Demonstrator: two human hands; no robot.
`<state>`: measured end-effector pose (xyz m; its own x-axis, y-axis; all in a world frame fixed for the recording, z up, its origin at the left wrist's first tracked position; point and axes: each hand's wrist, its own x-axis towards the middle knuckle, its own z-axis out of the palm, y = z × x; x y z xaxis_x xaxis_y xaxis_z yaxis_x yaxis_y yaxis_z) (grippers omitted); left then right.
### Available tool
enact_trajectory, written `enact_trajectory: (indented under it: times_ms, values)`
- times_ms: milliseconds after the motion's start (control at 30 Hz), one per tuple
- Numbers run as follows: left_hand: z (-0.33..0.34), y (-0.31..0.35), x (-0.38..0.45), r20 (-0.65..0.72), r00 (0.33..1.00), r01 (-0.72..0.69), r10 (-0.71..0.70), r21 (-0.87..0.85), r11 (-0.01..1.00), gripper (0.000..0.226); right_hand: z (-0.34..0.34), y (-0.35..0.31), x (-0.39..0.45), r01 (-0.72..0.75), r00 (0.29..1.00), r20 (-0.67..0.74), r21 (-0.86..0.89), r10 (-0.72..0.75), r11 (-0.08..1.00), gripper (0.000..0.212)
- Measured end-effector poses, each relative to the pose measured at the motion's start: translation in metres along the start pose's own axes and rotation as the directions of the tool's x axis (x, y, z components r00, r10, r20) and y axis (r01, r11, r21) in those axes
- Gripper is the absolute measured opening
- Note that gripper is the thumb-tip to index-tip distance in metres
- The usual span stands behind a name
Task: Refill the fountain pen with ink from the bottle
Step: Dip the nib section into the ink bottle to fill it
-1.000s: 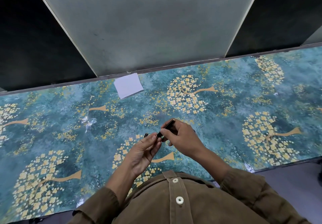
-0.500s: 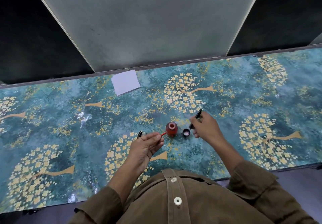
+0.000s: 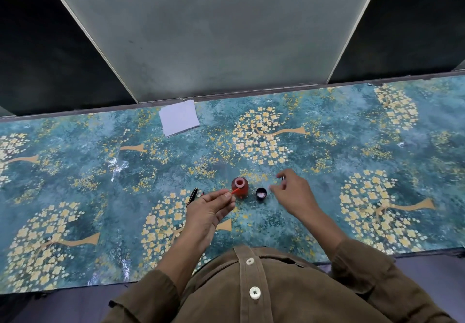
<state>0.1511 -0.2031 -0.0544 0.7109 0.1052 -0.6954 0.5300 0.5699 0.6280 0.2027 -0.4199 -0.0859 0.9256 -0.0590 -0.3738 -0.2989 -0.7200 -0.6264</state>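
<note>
Counter (image 3: 75, 177) carries the open ink bottle (image 3: 239, 186), its cap (image 3: 261, 193) just beside. Right hand (image 3: 293, 192), blurred, looks loosely open; a dark tip shows behind it. Left hand (image 3: 210, 209) pinches the pen's thin red part (image 3: 235, 191); I should tilt it steadily into the mouth. Another black pen piece (image 3: 192, 197) lies half-hidden.

Both forearms forward, hands low over tabletop.
Left hand (image 3: 210, 212) pinches a thin red piece between thumb and forefinger; right hand (image 3: 293, 192) blurred, fingers (image 3: 275, 189) loosely curled, a dark tip showing behind it.
</note>
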Motion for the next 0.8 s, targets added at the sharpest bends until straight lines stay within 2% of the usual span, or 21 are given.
enact_trajectory:
  times_ms: [67,133,267,367,467,567,633,800]
  values:
    - [0.004,-0.001,0.001,0.003,1.0,-0.005,0.005,0.002,1.0,0.01,0.005,-0.018,-0.01,-0.042,0.975,0.22,0.315,-0.029,0.948,0.022]
    - [0.009,-0.003,0.001,0.018,1.0,-0.006,0.006,0.009,1.0,0.009,0.012,-0.032,-0.021,-0.162,0.918,0.389,0.539,-0.074,0.827,0.016]
    - [0.015,-0.005,0.002,0.041,0.999,-0.015,0.014,0.026,1.0,0.011,0.017,-0.043,-0.028,-0.313,0.903,0.428,0.71,-0.034,0.631,0.008]
    - [0.016,-0.006,0.003,0.048,0.999,-0.025,0.023,0.032,0.999,0.012,0.017,-0.044,-0.028,-0.339,0.911,0.413,0.755,-0.005,0.561,0.001]
    - [0.018,-0.006,0.003,0.049,0.998,-0.05,0.047,0.071,0.996,0.011,0.019,-0.046,-0.026,-0.272,0.938,0.348,0.754,-0.011,0.598,0.009]
    - [0.02,-0.002,0.004,0.066,0.993,-0.105,0.095,0.171,0.98,0.014,0.018,-0.05,-0.022,-0.148,0.967,0.25,0.705,-0.047,0.693,0.004]
    - [0.022,0.002,0.006,0.087,0.984,-0.17,0.153,0.243,0.955,0.012,0.017,-0.053,-0.019,-0.046,0.981,0.175,0.643,-0.088,0.764,0.01]
    - [0.033,0.011,0.017,0.112,0.938,-0.341,0.327,0.456,0.822,0.01,0.011,-0.066,-0.008,0.171,0.981,0.016,0.414,-0.195,0.894,0.016]
